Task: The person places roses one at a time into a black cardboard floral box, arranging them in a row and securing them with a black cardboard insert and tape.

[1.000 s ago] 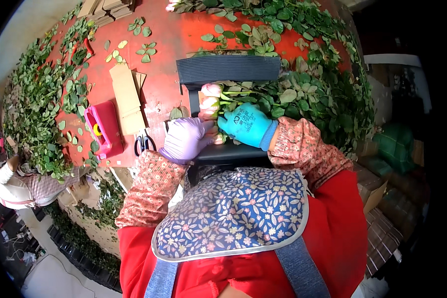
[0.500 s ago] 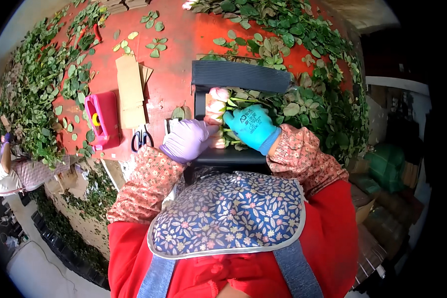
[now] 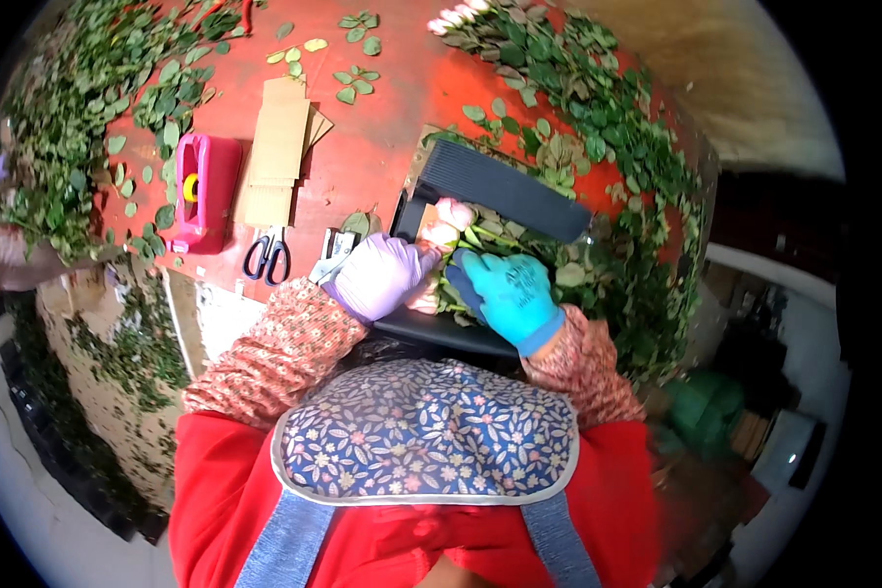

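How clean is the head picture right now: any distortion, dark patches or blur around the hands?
Head view: fisheye bend curves the red table toward the rim, and the corners are black; head view: much of the area right of the table is in deep shadow; head view: the print on the gloved right hand looks smeared, but the scissors show clearly.

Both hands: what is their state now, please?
Left hand: at the pink roses; open or closed, cannot tell.
Right hand: curled at rose stems; grip hidden, cannot tell.
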Available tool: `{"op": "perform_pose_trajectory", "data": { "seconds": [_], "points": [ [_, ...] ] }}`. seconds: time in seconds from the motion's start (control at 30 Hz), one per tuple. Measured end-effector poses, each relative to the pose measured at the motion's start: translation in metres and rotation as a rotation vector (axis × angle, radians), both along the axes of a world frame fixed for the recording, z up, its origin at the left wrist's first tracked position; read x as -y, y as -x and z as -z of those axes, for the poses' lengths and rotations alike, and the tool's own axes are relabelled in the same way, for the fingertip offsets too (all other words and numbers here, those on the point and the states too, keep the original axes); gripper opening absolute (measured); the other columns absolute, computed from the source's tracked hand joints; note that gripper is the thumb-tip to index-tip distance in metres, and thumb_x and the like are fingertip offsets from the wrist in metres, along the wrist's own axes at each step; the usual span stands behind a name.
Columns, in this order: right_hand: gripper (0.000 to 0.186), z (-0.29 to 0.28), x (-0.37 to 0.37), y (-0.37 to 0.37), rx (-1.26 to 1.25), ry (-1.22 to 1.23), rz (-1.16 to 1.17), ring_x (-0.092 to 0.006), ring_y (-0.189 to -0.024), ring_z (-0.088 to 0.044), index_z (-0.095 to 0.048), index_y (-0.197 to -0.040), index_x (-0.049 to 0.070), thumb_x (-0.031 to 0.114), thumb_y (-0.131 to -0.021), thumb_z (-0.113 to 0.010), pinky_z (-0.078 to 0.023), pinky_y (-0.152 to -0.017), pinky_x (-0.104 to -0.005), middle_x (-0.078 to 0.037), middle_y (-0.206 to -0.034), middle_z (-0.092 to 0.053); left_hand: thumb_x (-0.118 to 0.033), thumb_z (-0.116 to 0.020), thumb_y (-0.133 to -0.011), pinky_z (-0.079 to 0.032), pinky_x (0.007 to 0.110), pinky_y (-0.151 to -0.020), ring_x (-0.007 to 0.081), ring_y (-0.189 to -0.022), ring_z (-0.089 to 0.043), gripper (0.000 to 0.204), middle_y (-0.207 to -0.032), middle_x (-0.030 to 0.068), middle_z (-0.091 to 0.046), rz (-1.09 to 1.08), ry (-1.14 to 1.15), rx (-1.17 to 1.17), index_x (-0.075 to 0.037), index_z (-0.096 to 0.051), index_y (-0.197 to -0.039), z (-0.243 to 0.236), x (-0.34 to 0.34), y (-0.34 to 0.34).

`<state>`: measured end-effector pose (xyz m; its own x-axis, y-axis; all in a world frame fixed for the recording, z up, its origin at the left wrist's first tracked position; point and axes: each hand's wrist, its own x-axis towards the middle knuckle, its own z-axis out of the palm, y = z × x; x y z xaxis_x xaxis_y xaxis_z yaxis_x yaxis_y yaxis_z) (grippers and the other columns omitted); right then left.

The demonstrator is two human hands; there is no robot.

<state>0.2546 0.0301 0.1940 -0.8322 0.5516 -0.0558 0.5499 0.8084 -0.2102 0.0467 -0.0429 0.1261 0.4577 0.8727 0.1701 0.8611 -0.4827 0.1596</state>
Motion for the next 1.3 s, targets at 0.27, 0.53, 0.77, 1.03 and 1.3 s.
{"op": "perform_pose_trajectory", "data": {
  "seconds": [0.27, 0.53, 0.77, 1.03, 1.3],
  "points": [
    [0.028, 0.025, -0.016, 0.006, 0.149, 0.047, 0.142, -0.0340, -0.055, -0.061, -0.062, -0.090, 0.007, 0.034, -0.095, -0.061, -0.046, -0.051, -0.0456, -0.015, -0.062, -0.060, -0.019, -0.059, -0.083, -0.046, 0.040, -0.051, 0.0229, -0.055, -0.060, 0.010, -0.059, 0.0047, -0.054, -0.031, 0.018, 0.173, -0.010, -0.059, -0.088, 0.009, -0.001, -0.004],
    [0.018, 0.045, -0.022, -0.003, 0.075, 0.099, 0.117, -0.0348, -0.060, -0.062, -0.065, -0.098, 0.006, 0.023, -0.094, -0.060, -0.047, -0.053, -0.0462, -0.016, -0.067, -0.063, -0.018, -0.054, -0.092, -0.047, 0.044, -0.052, 0.0279, -0.061, -0.064, 0.015, -0.065, 0.0090, -0.059, -0.058, 0.188, 0.187, -0.013, -0.062, -0.104, 0.008, 0.001, -0.006],
    [0.013, 0.037, -0.022, 0.009, 0.228, 0.077, 0.011, -0.0309, -0.065, -0.065, -0.062, -0.094, 0.008, 0.021, -0.090, -0.060, -0.050, -0.056, -0.0437, -0.012, -0.073, -0.065, -0.020, -0.061, -0.086, -0.049, 0.042, -0.058, 0.0263, -0.065, -0.063, 0.021, -0.072, 0.0085, -0.059, -0.096, 0.062, 0.292, -0.011, -0.063, -0.105, 0.003, -0.001, -0.006],
    [0.012, 0.039, -0.019, 0.005, 0.273, 0.027, 0.016, -0.0293, -0.066, -0.066, -0.059, -0.091, 0.008, 0.020, -0.088, -0.061, -0.050, -0.056, -0.0427, -0.010, -0.072, -0.064, -0.019, -0.063, -0.080, -0.050, 0.039, -0.067, 0.0226, -0.080, -0.060, 0.035, -0.114, 0.0074, -0.058, -0.095, 0.186, 0.280, -0.012, -0.064, -0.114, -0.001, -0.006, -0.009],
    [0.032, -0.004, -0.024, 0.002, 0.073, 0.029, 0.176, -0.0334, -0.072, -0.066, -0.064, -0.119, 0.007, 0.019, -0.089, -0.066, -0.053, -0.064, -0.0433, -0.013, -0.094, -0.067, -0.019, -0.060, -0.086, -0.052, 0.043, -0.061, 0.0281, -0.068, -0.066, 0.028, -0.074, 0.0098, -0.061, -0.079, 0.128, 0.319, -0.008, -0.058, -0.112, 0.000, -0.009, -0.008]
  ]
}}
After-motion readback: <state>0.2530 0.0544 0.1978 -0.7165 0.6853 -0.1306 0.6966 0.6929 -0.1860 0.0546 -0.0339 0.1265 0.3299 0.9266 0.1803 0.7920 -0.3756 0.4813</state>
